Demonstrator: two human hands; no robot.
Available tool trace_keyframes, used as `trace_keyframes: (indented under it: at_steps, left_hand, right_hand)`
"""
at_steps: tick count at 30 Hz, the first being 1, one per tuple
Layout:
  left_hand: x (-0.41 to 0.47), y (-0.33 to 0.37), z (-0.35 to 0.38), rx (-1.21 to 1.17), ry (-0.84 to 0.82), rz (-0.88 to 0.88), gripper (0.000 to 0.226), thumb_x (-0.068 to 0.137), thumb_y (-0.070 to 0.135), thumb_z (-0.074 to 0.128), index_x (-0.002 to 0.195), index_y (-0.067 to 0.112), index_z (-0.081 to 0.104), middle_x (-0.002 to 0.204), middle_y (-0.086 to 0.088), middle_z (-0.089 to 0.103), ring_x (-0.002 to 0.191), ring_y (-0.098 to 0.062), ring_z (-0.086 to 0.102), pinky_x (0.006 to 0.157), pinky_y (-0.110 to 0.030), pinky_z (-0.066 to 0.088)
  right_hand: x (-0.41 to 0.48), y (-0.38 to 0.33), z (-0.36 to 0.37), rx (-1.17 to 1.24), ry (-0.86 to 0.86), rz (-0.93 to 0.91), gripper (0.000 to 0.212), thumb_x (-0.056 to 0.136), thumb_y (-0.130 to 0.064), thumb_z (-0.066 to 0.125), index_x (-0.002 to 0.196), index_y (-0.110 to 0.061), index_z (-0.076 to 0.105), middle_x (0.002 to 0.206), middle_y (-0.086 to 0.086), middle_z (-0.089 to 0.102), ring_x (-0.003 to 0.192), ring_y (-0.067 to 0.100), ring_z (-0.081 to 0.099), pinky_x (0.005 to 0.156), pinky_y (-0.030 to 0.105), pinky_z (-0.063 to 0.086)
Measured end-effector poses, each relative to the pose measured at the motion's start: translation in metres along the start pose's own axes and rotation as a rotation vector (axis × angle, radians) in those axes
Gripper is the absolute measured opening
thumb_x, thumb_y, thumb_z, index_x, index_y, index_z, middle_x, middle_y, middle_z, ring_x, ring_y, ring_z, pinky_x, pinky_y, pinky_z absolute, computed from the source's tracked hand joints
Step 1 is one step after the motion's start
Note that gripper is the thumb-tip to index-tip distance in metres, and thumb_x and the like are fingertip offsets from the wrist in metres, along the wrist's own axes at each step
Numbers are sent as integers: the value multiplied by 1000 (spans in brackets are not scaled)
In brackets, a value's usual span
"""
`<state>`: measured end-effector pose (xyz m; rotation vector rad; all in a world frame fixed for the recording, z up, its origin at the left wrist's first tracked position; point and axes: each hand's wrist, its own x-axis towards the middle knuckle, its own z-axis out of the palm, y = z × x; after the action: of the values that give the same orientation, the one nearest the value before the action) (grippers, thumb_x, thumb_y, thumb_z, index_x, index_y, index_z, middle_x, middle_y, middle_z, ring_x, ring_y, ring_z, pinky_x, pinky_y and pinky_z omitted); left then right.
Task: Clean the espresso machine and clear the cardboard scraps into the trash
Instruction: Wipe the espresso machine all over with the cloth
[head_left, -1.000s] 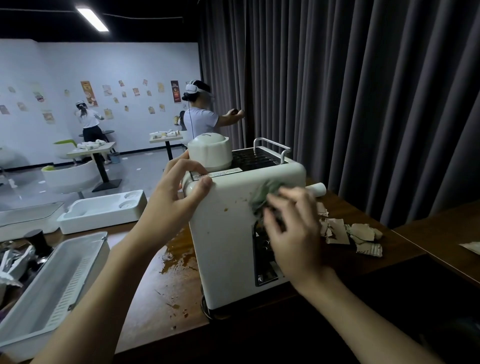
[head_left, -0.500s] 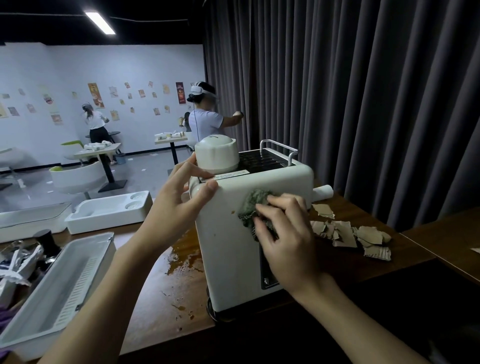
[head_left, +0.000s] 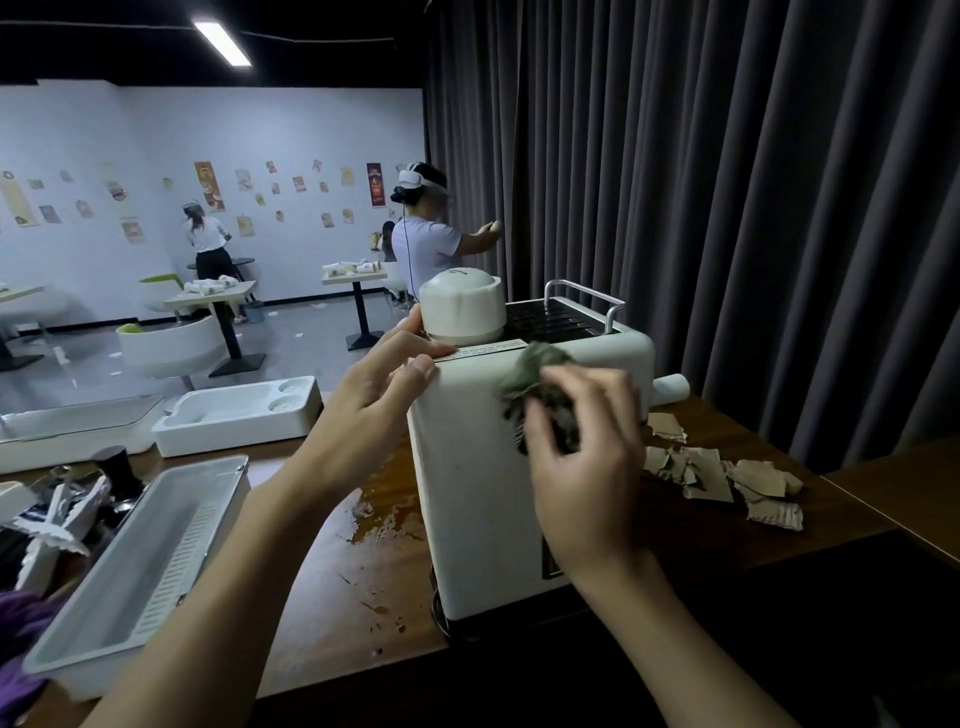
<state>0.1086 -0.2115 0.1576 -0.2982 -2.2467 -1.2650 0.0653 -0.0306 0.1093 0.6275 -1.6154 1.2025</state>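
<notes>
Wiping the espresso machine (head_left: 483, 493), which stands mid-surface (head_left: 332, 597): right hand (head_left: 582, 467) fingers clench a green cloth (head_left: 530, 369) against its upper side panel; left hand (head_left: 374, 395) fingers grasp the top edge at 10 o'clock. Cardboard scraps (head_left: 727, 478) lie uncleared at 3 o'clock. The next move probably calls for lower passes.

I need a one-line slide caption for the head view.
Right hand holds a green cloth against the espresso machine while left hand grips its top corner; cardboard scraps lie beside.
</notes>
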Motion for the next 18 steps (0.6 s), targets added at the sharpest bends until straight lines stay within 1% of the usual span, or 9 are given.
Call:
trace_keyframes:
  at_steps: [2, 3, 7, 9, 10, 12, 13, 15, 18]
  left_hand:
    - [1, -2, 0, -1, 7, 3, 35, 92, 45, 40, 109, 37, 70, 158, 17, 32, 145, -1, 30, 119, -45, 27]
    - [0, -3, -1, -8, 10, 8, 36, 94, 44, 38, 110, 38, 69, 158, 15, 33, 145, -3, 30, 120, -47, 25]
    - [0, -4, -2, 1, 12, 12, 44, 102, 46, 27, 112, 35, 68, 157, 15, 36, 145, -5, 32, 119, -49, 27]
    - [-1, -1, -2, 15, 7, 14, 40, 103, 44, 30, 111, 36, 68, 156, 19, 36, 144, -2, 33, 118, -42, 29]
    - [-2, 1, -2, 24, 1, 12, 35, 104, 42, 34, 111, 38, 67, 155, 22, 35, 143, 1, 33, 116, -35, 31]
    - [-5, 4, -2, 69, -18, -7, 26, 104, 41, 41, 113, 40, 65, 151, 30, 33, 139, 9, 32, 104, -17, 33]
    - [-6, 5, -3, 96, -22, -10, 26, 102, 44, 43, 116, 41, 65, 149, 32, 34, 137, 12, 32, 98, -13, 33]
    - [-7, 2, -4, 128, -14, 9, 29, 99, 50, 44, 118, 41, 65, 143, 28, 39, 132, 13, 35, 96, -17, 35]
    - [-5, -2, -5, 137, -1, 45, 35, 97, 53, 45, 119, 37, 66, 130, 16, 45, 127, 5, 43, 101, -30, 46]
  right_hand:
    - [0, -13, 5, 1, 61, 108, 31, 85, -3, 69, 116, -1, 66, 103, 10, 60, 101, 27, 57, 93, 23, 42]
    - [-3, -21, 9, -2, 40, 88, 33, 86, -3, 68, 118, -2, 66, 105, 10, 60, 102, 27, 56, 94, 23, 41]
    - [-10, -41, 22, -31, -184, -189, 30, 89, -3, 63, 119, -1, 66, 111, 12, 61, 107, 27, 53, 99, 30, 42]
    - [-5, -37, 19, -48, -205, -201, 30, 90, -5, 63, 119, -2, 66, 114, 11, 61, 108, 27, 52, 101, 27, 38]
    - [-2, -32, 16, -52, -170, -156, 30, 89, -5, 64, 119, -2, 67, 114, 11, 62, 107, 27, 52, 101, 25, 36]
    - [2, -22, 11, -33, -46, -7, 29, 88, -5, 66, 117, -3, 67, 113, 11, 61, 106, 28, 54, 99, 22, 36]
    - [3, -19, 9, -23, 9, 47, 29, 88, -5, 67, 116, -3, 68, 112, 11, 61, 105, 29, 56, 98, 20, 37]
    - [0, -21, 11, -27, 55, 64, 28, 88, -7, 66, 115, -1, 68, 109, 12, 61, 104, 30, 57, 98, 18, 37]
    - [-16, -30, 21, -29, -34, -45, 30, 87, -5, 66, 117, 1, 67, 108, 14, 61, 105, 29, 56, 98, 26, 42]
